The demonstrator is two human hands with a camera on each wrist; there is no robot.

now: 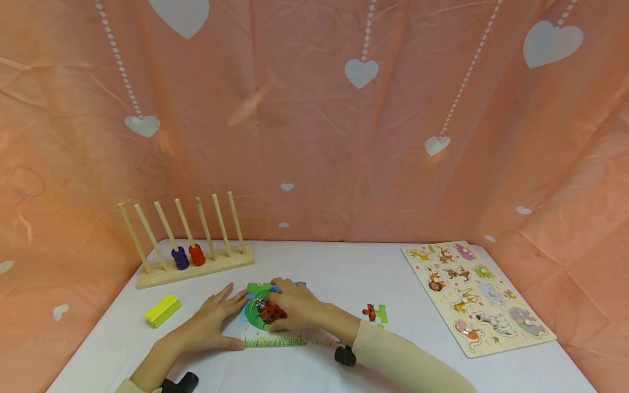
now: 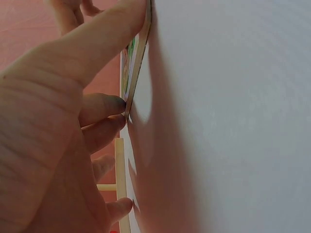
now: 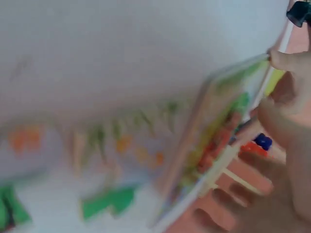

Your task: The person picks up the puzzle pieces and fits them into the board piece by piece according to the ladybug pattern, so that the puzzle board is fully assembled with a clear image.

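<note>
A ladybug jigsaw board (image 1: 275,343) lies on the white table in front of me, with grass along its near edge. My left hand (image 1: 210,322) is spread along its left side, thumb at the near corner and fingertips at the far part of that edge. In the left wrist view, the thumb and two fingers touch the edge of the board (image 2: 138,60). My right hand (image 1: 297,305) rests over the board's right part, covering some of the picture beside the red ladybug (image 1: 270,312). The right wrist view shows its fingers (image 3: 262,167) spread loosely above the picture.
Loose jigsaw pieces (image 1: 378,313) lie right of the board, some partly under my right forearm. A yellow block (image 1: 162,310) sits at left. Behind it stands a wooden peg rack (image 1: 216,268) with purple and red beads. An animal puzzle board (image 1: 472,300) lies at right.
</note>
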